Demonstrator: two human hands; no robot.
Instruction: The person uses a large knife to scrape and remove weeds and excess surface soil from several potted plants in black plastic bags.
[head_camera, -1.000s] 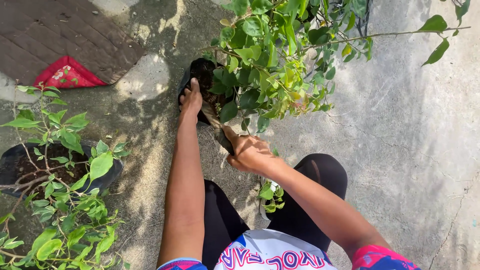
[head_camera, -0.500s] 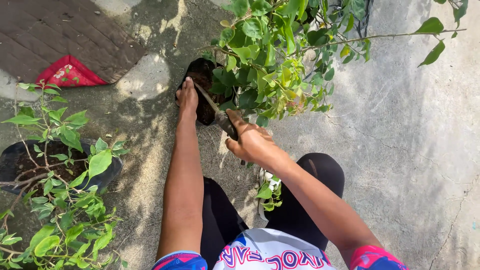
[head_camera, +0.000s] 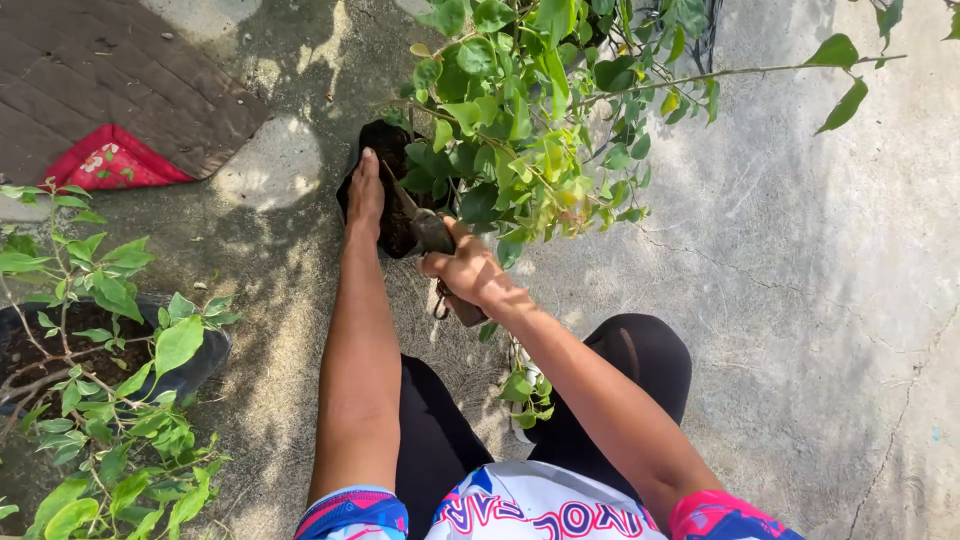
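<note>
- left hand (head_camera: 365, 192) is lying flat, fingers straight, pressing on the rim of the black grow bag (head_camera: 392, 205); gripping nothing
- right hand (head_camera: 465, 272) is closing around the handles of the pruning shears (head_camera: 432, 240); blades are pointing up-left into the bag's soil, just beside the left hand; cannot tell if blades are parted
- grow bag is sitting on the concrete ground (head_camera: 800, 300), ahead of the person's knees, at the foot of the leafy shrub (head_camera: 530, 110) growing out of it
- shrub's branches are hanging over the bag and the right hand; one thin stem is reaching far right
- second potted plant (head_camera: 100, 340) is standing well apart at left; red cloth (head_camera: 110, 165) is lying by the brick paving (head_camera: 100, 80) behind it
</note>
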